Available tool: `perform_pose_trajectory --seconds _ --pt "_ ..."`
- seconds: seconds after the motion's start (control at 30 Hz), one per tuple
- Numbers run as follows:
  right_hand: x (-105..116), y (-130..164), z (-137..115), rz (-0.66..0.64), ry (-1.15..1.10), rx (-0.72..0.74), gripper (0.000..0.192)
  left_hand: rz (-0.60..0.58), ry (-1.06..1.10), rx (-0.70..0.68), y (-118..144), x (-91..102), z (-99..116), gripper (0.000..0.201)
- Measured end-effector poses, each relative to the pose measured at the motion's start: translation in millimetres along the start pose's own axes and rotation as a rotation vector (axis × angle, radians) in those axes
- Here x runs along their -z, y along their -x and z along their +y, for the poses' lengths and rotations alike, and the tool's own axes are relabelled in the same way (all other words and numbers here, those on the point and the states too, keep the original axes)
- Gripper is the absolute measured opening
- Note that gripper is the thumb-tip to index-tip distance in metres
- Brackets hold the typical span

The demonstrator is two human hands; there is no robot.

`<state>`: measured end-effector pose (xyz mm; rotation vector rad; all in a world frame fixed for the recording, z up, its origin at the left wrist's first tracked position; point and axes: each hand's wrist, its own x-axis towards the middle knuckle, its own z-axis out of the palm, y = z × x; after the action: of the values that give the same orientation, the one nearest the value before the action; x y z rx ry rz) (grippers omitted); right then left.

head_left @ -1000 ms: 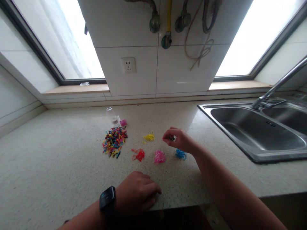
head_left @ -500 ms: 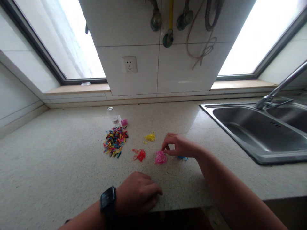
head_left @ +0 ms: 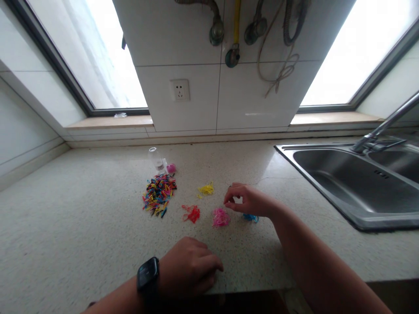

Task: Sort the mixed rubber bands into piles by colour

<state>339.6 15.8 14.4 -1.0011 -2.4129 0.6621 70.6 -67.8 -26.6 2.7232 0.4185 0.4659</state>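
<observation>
From here by the person, I see a clear plastic container [head_left: 156, 158] at the back of the pale speckled worktop [head_left: 98, 209]; something darkish shows toward its lower end, but I can't make out what. Just beside it sits a small rounded pink object [head_left: 171, 168]. In front lies a loose heap of mixed-colour small elastic bands [head_left: 159, 194], spread straight on the worktop. To its right are four single-colour clusters: yellow stringy bands [head_left: 206, 189], red stringy bands [head_left: 192, 213], pink stringy bands [head_left: 221, 217] and blue stringy bands [head_left: 250, 217], the blue partly behind the right hand [head_left: 238, 201]. That hand's grip is a near pinch just above the pink cluster; whether it holds a band I can't tell. The left hand [head_left: 193, 268] rests near the front edge, fingers curled under, its grip hidden from me. Well apart, right, is a stainless-steel double-basin sink [head_left: 327, 174].
</observation>
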Motion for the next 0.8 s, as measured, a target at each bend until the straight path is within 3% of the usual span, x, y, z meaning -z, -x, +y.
perform_pose_trajectory --seconds 0.8 --pt "-1.2 0.2 3.6 0.028 -0.006 -0.035 0.008 -0.009 -0.003 0.012 0.2 0.0 0.0 0.021"
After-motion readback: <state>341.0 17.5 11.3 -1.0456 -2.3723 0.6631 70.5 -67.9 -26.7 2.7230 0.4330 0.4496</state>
